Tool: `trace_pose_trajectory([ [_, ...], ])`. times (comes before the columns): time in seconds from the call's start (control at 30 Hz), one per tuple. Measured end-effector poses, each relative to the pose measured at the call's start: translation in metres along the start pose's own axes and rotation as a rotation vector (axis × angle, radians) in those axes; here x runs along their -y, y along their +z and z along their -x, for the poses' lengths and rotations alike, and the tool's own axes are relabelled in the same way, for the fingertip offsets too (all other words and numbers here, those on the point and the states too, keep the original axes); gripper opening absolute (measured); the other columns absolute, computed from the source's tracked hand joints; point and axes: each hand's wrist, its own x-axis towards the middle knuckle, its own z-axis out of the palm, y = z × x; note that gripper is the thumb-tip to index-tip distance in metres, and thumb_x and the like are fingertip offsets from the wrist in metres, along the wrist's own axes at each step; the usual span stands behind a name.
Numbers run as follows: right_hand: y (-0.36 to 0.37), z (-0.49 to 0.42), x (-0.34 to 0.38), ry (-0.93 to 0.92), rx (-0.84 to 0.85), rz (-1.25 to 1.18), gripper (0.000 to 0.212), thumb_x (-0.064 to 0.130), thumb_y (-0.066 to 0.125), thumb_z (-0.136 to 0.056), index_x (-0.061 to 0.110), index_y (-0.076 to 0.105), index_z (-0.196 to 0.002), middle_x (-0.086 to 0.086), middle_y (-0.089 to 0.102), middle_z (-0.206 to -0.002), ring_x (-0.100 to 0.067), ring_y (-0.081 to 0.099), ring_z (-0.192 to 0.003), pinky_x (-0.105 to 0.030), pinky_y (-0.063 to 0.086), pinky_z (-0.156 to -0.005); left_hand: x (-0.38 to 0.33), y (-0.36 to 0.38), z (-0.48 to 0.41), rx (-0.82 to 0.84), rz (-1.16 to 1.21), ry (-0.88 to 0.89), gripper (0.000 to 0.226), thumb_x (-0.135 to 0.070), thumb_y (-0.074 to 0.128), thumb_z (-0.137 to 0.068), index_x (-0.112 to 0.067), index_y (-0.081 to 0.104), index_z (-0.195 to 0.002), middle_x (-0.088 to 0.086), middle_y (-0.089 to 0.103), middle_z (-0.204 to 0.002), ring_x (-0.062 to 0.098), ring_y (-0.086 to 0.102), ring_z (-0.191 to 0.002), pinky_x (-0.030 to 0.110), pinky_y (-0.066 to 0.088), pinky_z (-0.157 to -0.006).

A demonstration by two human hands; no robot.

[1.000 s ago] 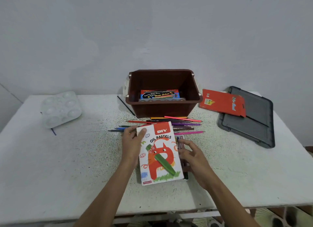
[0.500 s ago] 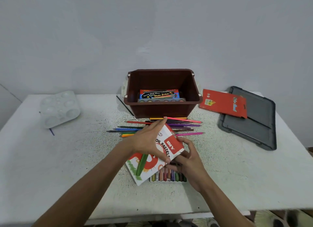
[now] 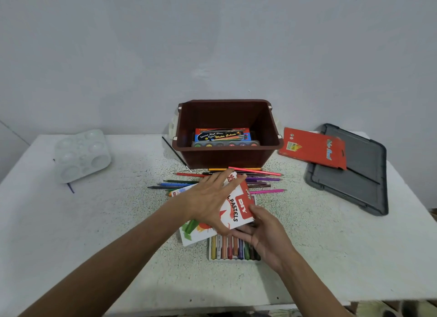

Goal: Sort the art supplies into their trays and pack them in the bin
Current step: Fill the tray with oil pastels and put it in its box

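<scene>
Cardboard sleeve (image 3: 237,211), left hand (image 3: 208,198) atop, right hand (image 3: 267,234) pinching

Glossy card sleeve (image 3: 238,210) (speckled table (image 3: 118,222))

- On the near side of the brown bin (image 3: 224,159), the left hand (image 3: 208,204) is bare, with its back and knuckles showing.
- Further out from the bin, the right hand (image 3: 267,236) is bare as well, with its thumb and the edge of its palm in sight.
- The left forearm (image 3: 118,257) is uncovered along its whole visible length.
- The right forearm (image 3: 314,286) is likewise uncovered, wrist included.
- Both forearms look slim.
</scene>
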Motion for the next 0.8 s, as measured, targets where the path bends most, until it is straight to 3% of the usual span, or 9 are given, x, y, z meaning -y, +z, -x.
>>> trace_pose_trajectory([
  [0.17, 0.000, 0.002, 0.006, 0.048, 0.009, 0.059, 0.032, 0.028, 0.051, -0.101, 0.002, 0.061, -0.118, -0.021, 0.073, -0.106, -0.037, 0.071, -0.098, -0.051, 0.055, -0.091, 0.003, -0.004, 0.004, -0.001, -0.030, 0.052, 0.134, -0.072, 0.077, -0.060, -0.044, -0.023, -0.146, 0.005, -0.008, -0.162, 0.027, 0.005, -0.148, 0.051, 0.015, -0.119],
  [0.37, -0.002, 0.005, 0.009, 0.096, 0.069, 0.174, 0.036, 0.033, 0.045, -0.103, 0.006, 0.060, -0.121, -0.016, 0.073, -0.108, -0.032, 0.072, -0.093, -0.047, 0.057, -0.088, 0.003, -0.013, 0.011, 0.025, -0.079, 0.108, 0.129, -0.069, 0.078, -0.063, -0.044, -0.016, -0.148, 0.003, -0.013, -0.163, 0.024, -0.002, -0.149, 0.050, 0.007, -0.118],
  [0.57, -0.006, 0.007, 0.010, 0.124, 0.106, 0.067, 0.043, 0.037, 0.057, -0.095, 0.011, 0.057, -0.129, -0.019, 0.068, -0.120, -0.037, 0.068, -0.100, -0.051, 0.055, -0.093, 0.005, -0.019, 0.012, 0.018, -0.093, 0.128, 0.129, -0.070, 0.079, -0.059, -0.048, -0.014, -0.146, -0.002, -0.014, -0.162, 0.025, 0.004, -0.148, 0.052, 0.016, -0.117],
  [0.7, -0.005, 0.008, 0.007, 0.136, 0.098, -0.023, 0.048, 0.048, 0.050, -0.097, 0.013, 0.058, -0.129, -0.022, 0.065, -0.124, -0.040, 0.065, -0.107, -0.052, 0.051, -0.096, 0.005, -0.022, 0.011, 0.009, -0.079, 0.137, 0.129, -0.072, 0.079, -0.059, -0.048, -0.014, -0.145, -0.007, -0.015, -0.162, 0.023, 0.006, -0.149, 0.049, 0.017, -0.118],
  [0.8, -0.004, 0.009, 0.007, 0.157, 0.102, -0.057, 0.050, 0.049, 0.050, -0.096, 0.012, 0.058, -0.129, -0.023, 0.065, -0.124, -0.038, 0.066, -0.104, -0.049, 0.054, -0.089, 0.004, -0.023, 0.011, 0.007, -0.082, 0.148, 0.131, -0.072, 0.080, -0.058, -0.046, -0.015, -0.146, -0.008, -0.017, -0.162, 0.021, 0.007, -0.149, 0.045, 0.018, -0.118],
])
